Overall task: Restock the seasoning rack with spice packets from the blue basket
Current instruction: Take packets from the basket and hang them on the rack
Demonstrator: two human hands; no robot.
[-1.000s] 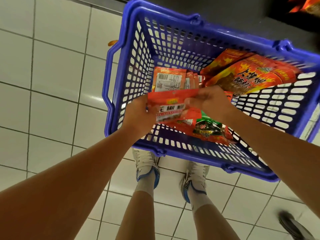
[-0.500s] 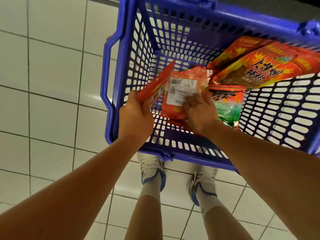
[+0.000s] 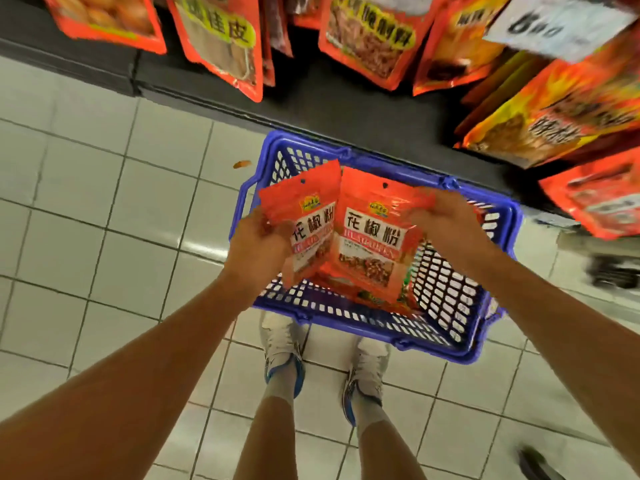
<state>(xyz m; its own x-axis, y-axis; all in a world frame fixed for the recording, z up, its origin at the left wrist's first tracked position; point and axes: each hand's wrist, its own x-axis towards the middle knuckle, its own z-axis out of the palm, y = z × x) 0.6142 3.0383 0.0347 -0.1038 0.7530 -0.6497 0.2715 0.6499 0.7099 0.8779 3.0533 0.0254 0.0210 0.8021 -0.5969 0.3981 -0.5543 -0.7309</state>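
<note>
- Head view: both hands are up over the basket [image 3: 375,327], each with a spice packet, fronts facing the camera.
- Left hand [image 3: 258,249] pinches the left packet [image 3: 306,220] at its left edge, thumb on the front. Fingers behind are hidden.
- Right hand [image 3: 450,223] grips the right packet [image 3: 372,237] at its upper right corner, fingers curled over the edge.
- The packets overlap slightly along their inner edges above the basket's middle. Whether they touch, can't tell.
- Basket sits on the tile floor [image 3: 104,202], just ahead of the person's shoes [image 3: 282,344] and right below the rack [image 3: 346,109].
- More packets lie low in the basket under the right packet. Count unclear.
- Rack packets [image 3: 363,36] hang above the basket, blurred. Pegs not visible from here.
- Step in hand, as I read it: carry these two up to the rack and hang them.
- Both show a small hang hole at the top centre. I'd keep the tops up and the holes free of fingers.
- Right hand's grip is close to its hole, so I'd slide it down the side before threading.
- Hang one at a time. An edge pinch lets a soft pouch sag, so steady it with the other hand if it's free.
- Match the label to the hanging row first. Rack print is too blurred for me to say which peg.
- Risk: a pouch slipping from the pinch lands back in the basket, which is harmless.
</note>
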